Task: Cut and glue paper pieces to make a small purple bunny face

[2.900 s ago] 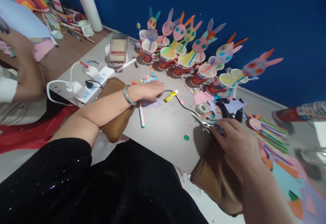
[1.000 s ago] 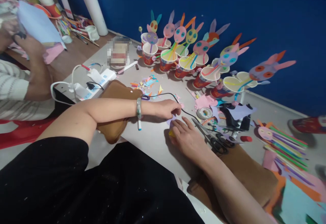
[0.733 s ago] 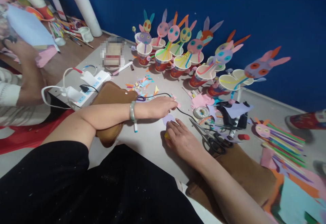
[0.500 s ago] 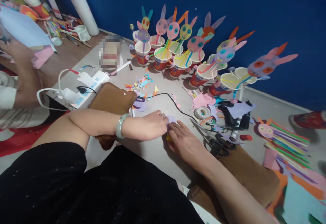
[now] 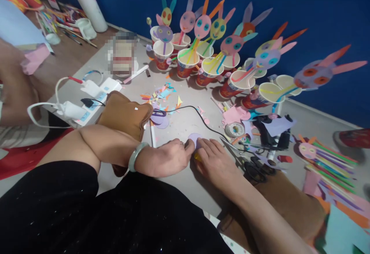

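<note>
My left hand (image 5: 167,157), with a pale green bangle on its wrist, is closed, its thumb and forefinger pinching the near-left edge of a purple paper oval (image 5: 194,137). Against the oval's right side press the bent fingers of my right hand (image 5: 216,161). A small yellow piece (image 5: 197,157) shows beneath that hand; most of it is covered, so I cannot tell what it is. More purple paper ovals (image 5: 160,120) lie beyond my left hand. Black-handled scissors (image 5: 254,170) rest to the right of my right hand.
Red paper cups (image 5: 187,62) with rabbit-faced spoons line the blue wall. Paper scraps (image 5: 164,92), a tape roll (image 5: 234,129) and a black cable (image 5: 199,116) lie ahead. A power strip (image 5: 96,103) and brown cushion (image 5: 124,113) are left; coloured sticks (image 5: 335,161) right. Another person's arm (image 5: 14,80) is far left.
My left hand has turned and drawn slightly back towards me, and more of the purple oval shows. My right hand stays beside it. The view has shifted a little.
</note>
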`<state>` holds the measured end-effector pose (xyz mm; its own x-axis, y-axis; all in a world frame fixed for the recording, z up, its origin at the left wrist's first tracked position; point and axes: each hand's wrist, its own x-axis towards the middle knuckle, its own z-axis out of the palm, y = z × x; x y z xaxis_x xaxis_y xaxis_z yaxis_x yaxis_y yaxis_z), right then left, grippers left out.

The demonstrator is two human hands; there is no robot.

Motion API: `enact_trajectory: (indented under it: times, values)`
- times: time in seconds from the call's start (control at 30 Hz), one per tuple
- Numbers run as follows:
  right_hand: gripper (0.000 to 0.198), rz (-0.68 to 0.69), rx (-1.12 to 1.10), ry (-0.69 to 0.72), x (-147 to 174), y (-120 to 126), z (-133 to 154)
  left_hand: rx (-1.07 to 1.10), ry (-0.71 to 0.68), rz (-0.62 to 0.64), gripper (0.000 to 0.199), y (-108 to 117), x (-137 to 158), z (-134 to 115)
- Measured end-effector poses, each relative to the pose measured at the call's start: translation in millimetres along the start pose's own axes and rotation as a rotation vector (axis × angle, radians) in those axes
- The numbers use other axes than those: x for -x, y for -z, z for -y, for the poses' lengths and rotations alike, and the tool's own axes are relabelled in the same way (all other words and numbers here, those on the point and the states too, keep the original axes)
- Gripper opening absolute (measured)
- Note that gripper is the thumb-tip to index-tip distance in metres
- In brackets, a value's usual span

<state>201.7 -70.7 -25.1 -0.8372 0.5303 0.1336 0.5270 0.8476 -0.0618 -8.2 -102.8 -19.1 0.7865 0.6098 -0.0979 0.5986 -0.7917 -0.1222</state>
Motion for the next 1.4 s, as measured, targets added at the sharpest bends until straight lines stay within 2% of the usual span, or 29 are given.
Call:
enact_trajectory:
  times: [0.13,0.23,0.3,0.37,0.47,0.57,0.73,0.93,1.17,1.4]
  values:
    - [0.017,-0.002,-0.023,-0.015,-3,9,-1,-0.037,0.016,0.016,0.051,-15,1,-10]
    - [0.016,-0.038,-0.166,-0.073,-3,23,-9,-0.013,0.033,0.053,0.056,-22,-1,-15]
    - [0.014,-0.162,-0.310,-0.190,-2,30,-17,0.001,0.030,0.071,0.055,-21,-3,-15]
    - [0.014,-0.345,-0.452,-0.349,-1,33,-23,0.019,0.015,0.089,0.053,-15,-4,-12]
    - [0.011,-0.603,-0.538,-0.509,-1,30,-28,0.039,0.013,0.126,0.051,-3,-6,-7]
    - [0.017,-0.705,-0.561,-0.590,-4,26,-28,0.065,0.007,0.162,0.050,5,-8,-4]
    - [0.024,-0.618,-0.710,-0.649,-5,18,-28,0.083,-0.003,0.162,0.052,10,-7,-1]
    - [0.026,-0.497,-0.631,-0.621,-4,11,-33,0.020,-0.016,0.149,0.052,16,-6,-1]
    - [0.026,-0.414,-0.495,-0.503,-5,2,-27,-0.015,-0.010,0.168,0.054,17,-7,-1]
    - [0.023,-0.374,-0.399,-0.387,-12,-11,-25,-0.015,-0.005,0.055,0.053,5,-4,-4]
